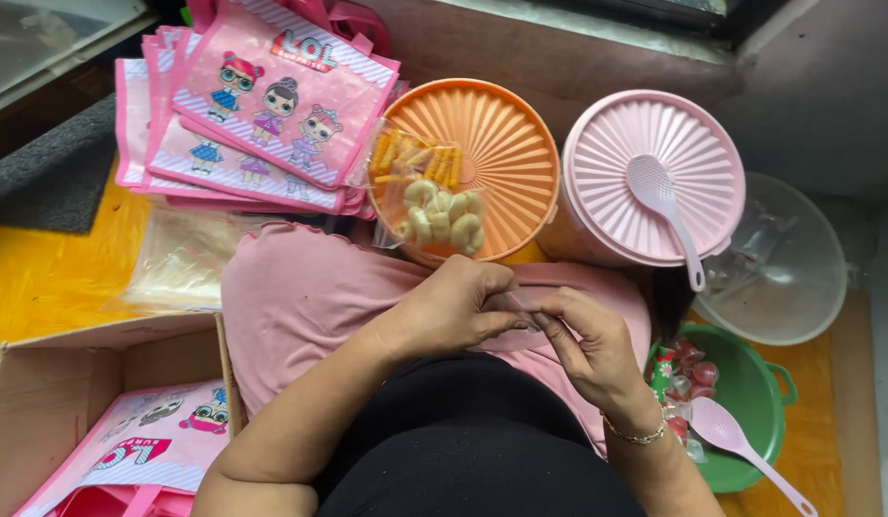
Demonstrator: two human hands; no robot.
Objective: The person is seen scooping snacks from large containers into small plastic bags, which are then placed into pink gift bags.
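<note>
Head: hands [520, 321] pinching clear wrapper [523, 303]

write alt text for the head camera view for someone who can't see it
Seen from above, a seated person's left hand and right hand pinch a small clear plastic bag over their lap. Ahead, a clear snack packet lies on an orange lid, beside a pink lid bearing a pink spoon; pink cartoon-doll bags are stacked at left.

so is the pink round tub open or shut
Shut: the ribbed pink round lid sits flat over the pink round tub, with a pale pink plastic spoon lying on top.
</note>
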